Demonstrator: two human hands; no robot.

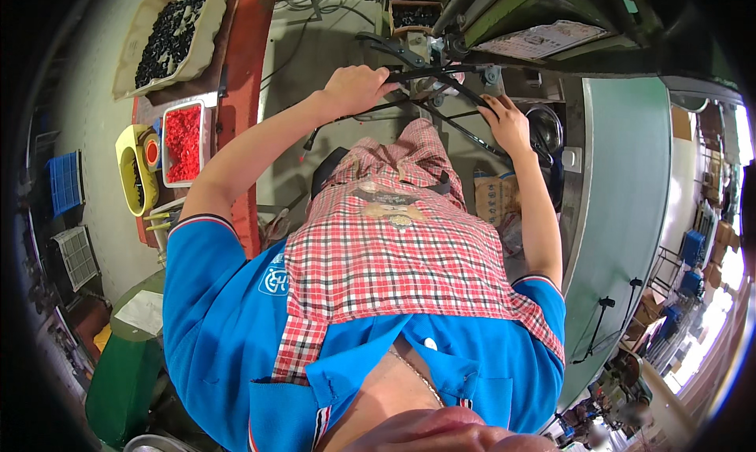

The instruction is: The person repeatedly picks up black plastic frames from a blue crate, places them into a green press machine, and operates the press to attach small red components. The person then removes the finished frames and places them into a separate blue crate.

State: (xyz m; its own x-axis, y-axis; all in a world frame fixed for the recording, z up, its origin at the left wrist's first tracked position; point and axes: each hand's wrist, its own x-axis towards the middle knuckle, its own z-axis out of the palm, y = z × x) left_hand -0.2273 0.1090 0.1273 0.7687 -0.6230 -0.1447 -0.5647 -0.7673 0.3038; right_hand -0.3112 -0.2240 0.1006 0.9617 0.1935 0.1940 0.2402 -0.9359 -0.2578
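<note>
I see the left grip [358, 88] closed around the near end of a straight black bar [429, 73], which runs from it toward the right grip. The right grip [506, 123] pinches a curved black bar [465, 90] between thumb and fingers; I cannot tell whether both bars are one piece. Between and beyond the two grips stands a green machine [504, 15] with a paper sheet [543, 38]. Left of the left grip sit a white tray [183, 183] of red pieces, a yellow bin [126, 178] and a beige tray [209, 50] of black pieces. Right of the right grip stretches a grey-green surface [622, 184].
</note>
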